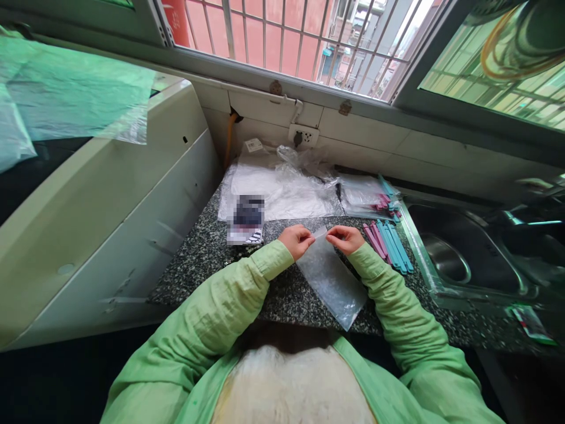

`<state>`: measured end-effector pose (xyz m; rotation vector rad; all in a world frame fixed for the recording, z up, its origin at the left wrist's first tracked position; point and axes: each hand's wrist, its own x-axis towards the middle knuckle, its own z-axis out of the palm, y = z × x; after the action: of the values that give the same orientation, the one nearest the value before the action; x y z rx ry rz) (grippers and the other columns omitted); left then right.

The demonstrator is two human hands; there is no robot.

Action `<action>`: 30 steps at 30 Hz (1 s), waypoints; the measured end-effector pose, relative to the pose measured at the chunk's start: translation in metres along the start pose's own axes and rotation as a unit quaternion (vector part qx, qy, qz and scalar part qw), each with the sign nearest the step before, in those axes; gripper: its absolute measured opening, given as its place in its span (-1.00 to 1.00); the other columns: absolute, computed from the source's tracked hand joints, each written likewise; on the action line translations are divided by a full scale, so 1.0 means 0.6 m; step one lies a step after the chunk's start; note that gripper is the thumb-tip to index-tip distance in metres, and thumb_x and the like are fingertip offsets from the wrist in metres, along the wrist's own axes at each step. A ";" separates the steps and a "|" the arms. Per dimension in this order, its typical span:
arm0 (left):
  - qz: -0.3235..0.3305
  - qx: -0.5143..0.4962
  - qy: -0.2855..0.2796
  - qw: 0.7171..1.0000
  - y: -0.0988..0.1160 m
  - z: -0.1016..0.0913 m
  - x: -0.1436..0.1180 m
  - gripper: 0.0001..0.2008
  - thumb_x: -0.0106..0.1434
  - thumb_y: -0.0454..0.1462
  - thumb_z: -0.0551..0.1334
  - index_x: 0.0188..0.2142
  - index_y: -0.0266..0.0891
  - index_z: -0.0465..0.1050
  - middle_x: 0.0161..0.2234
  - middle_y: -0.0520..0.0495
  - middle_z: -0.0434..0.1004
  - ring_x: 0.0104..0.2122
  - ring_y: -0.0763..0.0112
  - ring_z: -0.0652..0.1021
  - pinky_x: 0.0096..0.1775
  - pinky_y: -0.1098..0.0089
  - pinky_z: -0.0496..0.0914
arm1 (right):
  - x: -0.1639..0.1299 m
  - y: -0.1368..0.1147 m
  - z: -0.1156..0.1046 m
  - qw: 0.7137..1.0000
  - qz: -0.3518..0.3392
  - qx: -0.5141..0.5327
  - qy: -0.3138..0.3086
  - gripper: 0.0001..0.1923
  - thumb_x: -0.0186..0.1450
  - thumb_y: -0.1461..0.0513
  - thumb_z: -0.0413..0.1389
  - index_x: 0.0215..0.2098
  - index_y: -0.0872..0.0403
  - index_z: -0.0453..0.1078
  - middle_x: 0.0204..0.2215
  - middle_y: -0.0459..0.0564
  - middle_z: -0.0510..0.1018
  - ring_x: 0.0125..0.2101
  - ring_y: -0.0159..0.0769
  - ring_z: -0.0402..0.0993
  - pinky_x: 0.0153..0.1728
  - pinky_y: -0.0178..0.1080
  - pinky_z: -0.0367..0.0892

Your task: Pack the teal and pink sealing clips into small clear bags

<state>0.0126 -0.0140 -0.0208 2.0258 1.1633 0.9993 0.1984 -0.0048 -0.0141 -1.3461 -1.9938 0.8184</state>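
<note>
Plastic bag (pixel 333 285) over speckled countertop (pixel 285 300) (barred window (pixel 282 29) beyond)

A clear plastic bag (pixel 333 282) — flat, wrinkled — slants over the speckled counter (pixel 286 301), one corner near the front edge.

daylight falls from the window (pixel 304 44) at twelve o'clock, palest toward one. shadow darkens eight and four. sheen coats the clear bag (pixel 334 288); glints edge the sink (pixel 421 250) at three, where detail blurs and stretches. pixelated blocks mask an item (pixel 246 219) near nine.
</note>
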 end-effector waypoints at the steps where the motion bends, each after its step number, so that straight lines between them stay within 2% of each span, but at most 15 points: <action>1: 0.000 0.002 -0.001 1.000 0.000 0.001 0.000 -0.87 0.00 -0.38 0.19 -0.65 -0.32 0.37 -0.65 0.06 0.22 -0.61 0.58 0.27 -0.53 0.51 0.18 | 0.001 0.001 0.001 1.000 -0.002 -0.004 0.002 -0.79 0.04 0.14 0.05 -0.57 0.15 0.35 -0.71 -0.12 0.32 -0.67 -0.50 0.14 -0.63 -0.38 0.10; 8: 0.001 0.007 0.003 1.000 -0.005 0.001 0.001 -0.87 0.00 -0.37 0.18 -0.64 -0.32 0.37 -0.64 0.05 0.25 -0.60 0.57 0.28 -0.52 0.52 0.18 | 0.003 0.005 0.004 1.000 -0.001 0.009 0.010 -0.80 0.04 0.14 0.05 -0.57 0.14 0.35 -0.71 -0.13 0.32 -0.68 -0.51 0.13 -0.64 -0.39 0.10; 15: 0.000 0.004 -0.007 1.000 -0.003 -0.001 0.001 -0.88 0.00 -0.37 0.17 -0.62 -0.33 0.39 -0.64 0.05 0.24 -0.60 0.58 0.28 -0.53 0.52 0.18 | 0.003 0.004 0.005 0.998 -0.009 0.057 0.004 -0.74 0.02 0.08 0.09 -0.46 0.14 0.35 -0.60 -0.09 0.39 -0.62 -0.48 0.21 -0.56 -0.36 0.19; 24: 0.022 -0.004 -0.025 0.999 -0.003 -0.002 0.000 -0.86 0.00 -0.37 0.16 -0.65 -0.32 0.36 -0.64 0.06 0.21 -0.60 0.59 0.25 -0.52 0.52 0.17 | -0.002 -0.017 0.002 0.998 -0.029 0.060 -0.009 -0.71 0.02 0.06 0.09 -0.62 0.13 0.25 -0.73 -0.18 0.20 -0.68 -0.54 0.07 -0.65 -0.39 0.04; 27: 0.011 -0.022 -0.030 0.999 -0.002 -0.003 0.001 -0.86 -0.01 -0.36 0.17 -0.66 -0.33 0.35 -0.65 0.07 0.20 -0.61 0.59 0.24 -0.52 0.52 0.16 | -0.003 -0.018 0.001 0.997 -0.035 0.066 -0.014 -0.73 0.02 0.09 0.09 -0.63 0.13 0.25 -0.72 -0.18 0.20 -0.68 -0.54 0.07 -0.64 -0.39 0.04; 30: -0.029 -0.066 -0.029 0.997 0.002 -0.004 0.001 -0.87 -0.03 -0.35 0.18 -0.67 -0.34 0.35 -0.66 0.08 0.20 -0.61 0.60 0.24 -0.53 0.52 0.16 | -0.003 -0.018 0.000 0.996 -0.038 0.084 -0.012 -0.75 0.02 0.11 0.10 -0.63 0.14 0.26 -0.71 -0.17 0.21 -0.67 -0.53 0.09 -0.64 -0.38 0.04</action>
<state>0.0113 -0.0134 -0.0184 1.8940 1.0904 0.9558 0.1926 -0.0098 -0.0062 -1.1634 -1.9350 0.9466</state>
